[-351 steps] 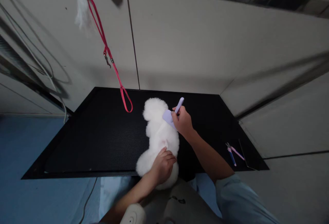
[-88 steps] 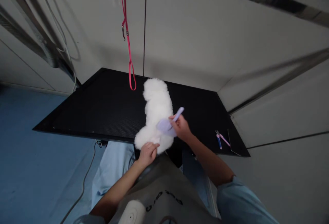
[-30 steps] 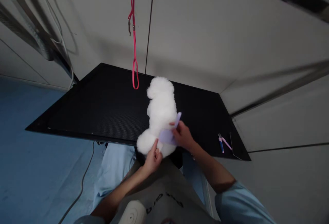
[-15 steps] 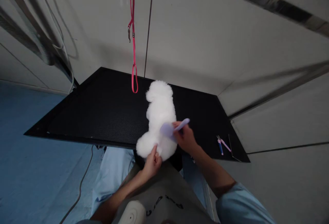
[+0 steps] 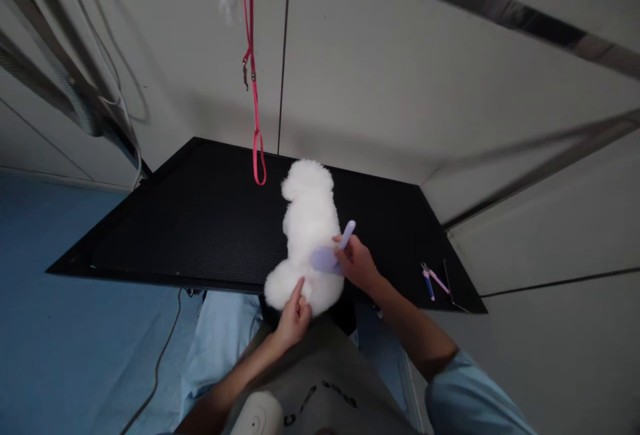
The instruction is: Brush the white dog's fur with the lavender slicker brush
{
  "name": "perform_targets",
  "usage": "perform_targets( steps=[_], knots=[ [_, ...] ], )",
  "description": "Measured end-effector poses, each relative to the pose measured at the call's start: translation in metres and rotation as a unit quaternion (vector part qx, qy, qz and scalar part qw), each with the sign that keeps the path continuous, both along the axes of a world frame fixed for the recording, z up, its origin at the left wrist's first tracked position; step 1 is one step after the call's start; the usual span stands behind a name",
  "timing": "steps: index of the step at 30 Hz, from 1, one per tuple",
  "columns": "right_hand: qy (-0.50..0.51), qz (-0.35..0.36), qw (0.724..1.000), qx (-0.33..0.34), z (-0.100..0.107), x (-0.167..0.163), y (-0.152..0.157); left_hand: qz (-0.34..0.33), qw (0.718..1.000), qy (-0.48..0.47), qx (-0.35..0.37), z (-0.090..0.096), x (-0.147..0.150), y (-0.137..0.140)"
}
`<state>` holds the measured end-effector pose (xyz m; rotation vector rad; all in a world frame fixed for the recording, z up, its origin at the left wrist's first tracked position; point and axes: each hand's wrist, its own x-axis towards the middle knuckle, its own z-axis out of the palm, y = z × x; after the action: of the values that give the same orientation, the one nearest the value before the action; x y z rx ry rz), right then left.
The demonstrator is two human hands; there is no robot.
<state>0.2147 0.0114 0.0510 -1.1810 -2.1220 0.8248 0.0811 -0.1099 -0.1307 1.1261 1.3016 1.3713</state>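
A fluffy white dog-shaped figure lies lengthwise on the black table, its near end at the front edge. Whether it is a live dog or a model I cannot tell. My right hand grips the handle of a light purple pet brush, whose wide head rests against the fur near the right side of the near end. My left hand is at the near end, index finger stretched onto the fur beside a pinkish parted patch, its other fingers curled against the coat. The brush's bristle side is hidden.
The black table has a ribbed top. Pliers-like nail clippers with blue and pink handles lie at its right, beside a thin dark flat object. A red leash hangs over the far edge. A cable runs along the blue floor.
The brush handle has swung more upright, and the brush head has shifted slightly down and left on the fur. My left hand stays nearly in place. The view has tilted a little.
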Motion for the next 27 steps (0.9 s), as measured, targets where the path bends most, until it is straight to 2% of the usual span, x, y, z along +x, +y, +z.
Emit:
perform_targets(
  steps=[2,3,5,7,8,9,11,13,15,17,20,22,23,27],
  knots=[
    [0.027,-0.052,0.996,0.071,0.000,-0.001,0.000,0.002,1.000,0.001,-0.007,0.002,-0.001,0.001],
    [0.031,-0.046,0.994,0.091,-0.001,-0.002,-0.001,0.001,1.000,0.005,-0.008,0.002,-0.001,0.001],
    [0.024,0.013,0.997,0.065,-0.005,-0.003,-0.003,-0.011,1.000,0.019,-0.012,-0.002,-0.001,0.000],
    [0.034,0.045,0.998,-0.002,-0.008,-0.002,0.003,-0.025,0.999,0.042,-0.019,-0.006,-0.004,-0.003],
    [0.059,0.014,0.998,-0.015,-0.008,0.001,0.010,-0.033,0.998,0.059,-0.020,-0.007,-0.008,-0.005],
    [0.099,-0.048,0.994,-0.003,-0.007,0.005,0.019,-0.046,0.996,0.080,-0.016,-0.006,-0.013,-0.006],
    [0.202,-0.195,0.957,0.067,0.000,0.018,0.039,-0.080,0.988,0.130,0.005,0.003,-0.029,-0.004],
    [0.284,-0.259,0.917,0.104,0.009,0.030,0.053,-0.098,0.978,0.181,0.036,0.024,-0.048,0.007],
    [0.322,-0.222,0.920,0.040,0.017,0.037,0.052,-0.018,0.966,0.246,0.078,0.054,-0.067,0.031],
    [0.314,-0.146,0.935,-0.070,0.021,0.036,0.038,0.002,0.928,0.346,0.139,0.085,-0.079,0.065],
    [0.285,-0.037,0.941,-0.179,0.018,0.022,0.009,-0.101,0.859,0.468,0.180,0.120,-0.082,0.119],
    [0.282,-0.001,0.938,-0.200,0.010,0.008,-0.005,-0.153,0.831,0.496,0.201,0.131,-0.078,0.145],
    [0.282,-0.002,0.939,-0.197,0.004,0.001,-0.009,-0.166,0.825,0.500,0.205,0.134,-0.075,0.154],
    [0.218,-0.081,0.962,-0.141,-0.035,-0.021,-0.033,-0.177,0.821,0.504,0.203,0.133,-0.069,0.169]
  ],
)
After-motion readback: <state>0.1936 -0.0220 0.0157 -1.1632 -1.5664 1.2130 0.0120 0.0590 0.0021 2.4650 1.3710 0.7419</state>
